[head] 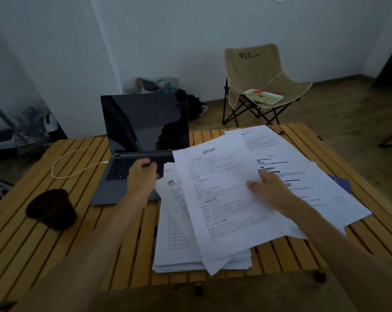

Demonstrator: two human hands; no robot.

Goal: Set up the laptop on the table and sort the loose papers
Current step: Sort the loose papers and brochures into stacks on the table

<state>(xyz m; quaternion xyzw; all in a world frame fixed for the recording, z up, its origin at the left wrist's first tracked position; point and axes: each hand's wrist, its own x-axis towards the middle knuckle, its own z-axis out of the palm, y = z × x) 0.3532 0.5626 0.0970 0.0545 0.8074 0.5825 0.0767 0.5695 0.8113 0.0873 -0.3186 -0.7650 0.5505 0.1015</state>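
Two hands are at work beside the laptop (143, 140), and that machine is the anchor for everything else. It stands open on the slatted wooden surface (55, 255), screen dark, white cable (73, 164) looping off its left edge, so by the look of it the setting-up half is largely done. The left hand (142, 176) hovers over the keyboard, fingers curled; its grip seems clenched around something small and dark, but whether it holds anything or merely makes a fist cannot be told from here. To the right of the laptop, the right hand (267, 188) pinches a printed sheet (226, 199) at its right edge, thumb on top, the grip grasping that page and lifting it slightly off the spread. That looks like picking one page out to sort it. The loose papers (303, 176) fan out right of the laptop, one corner overlapping its keyboard, while a squarer stack (179, 244) lies in front of the laptop's right corner, probably the pile being built. A dark cup (52, 209) stands left of and nearer than the laptop, well apart from the paper.

The print is too soft to read. A blue object (341, 182) peeks from under the far sheets, mostly buried. A folding chair (258, 86) stands beyond.
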